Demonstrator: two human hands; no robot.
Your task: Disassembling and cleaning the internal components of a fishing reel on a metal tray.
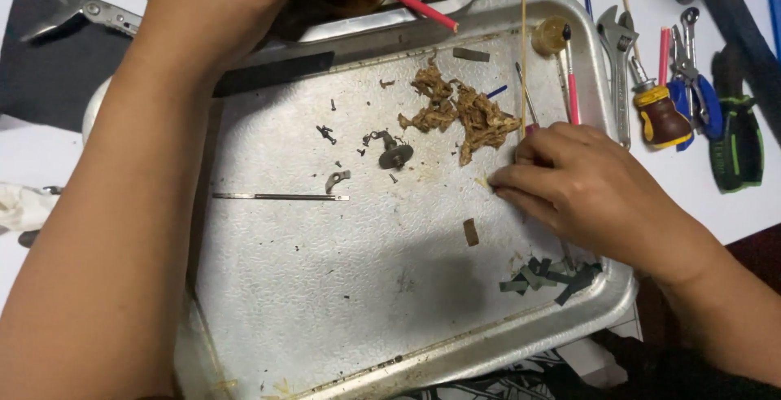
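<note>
Nearest, dark strips (549, 278) lie heaped in the tray's (325, 319) near right corner, light and thin by the look of them. Just beyond, the right hand (582, 180) rests on the tray floor with fingertips (500, 180) drawn together, pinching at a tiny pale scrap (485, 181) by the right rim; whether it is truly clamped I cannot tell. So small and flat a bit would likely slip on the dimpled metal and is best nipped at its edge with fingernails. Mid-tray lie a thin rod (281, 197), a small gear (396, 156) and loose screws (327, 133), hard and easily scattered, next to a brown fibre clump (460, 111), soft and crumbly. Farther off, the left hand (220, 1) reaches over the top rim onto something hidden, grip unseen. Tools (683, 99) lie right of the tray.
</note>
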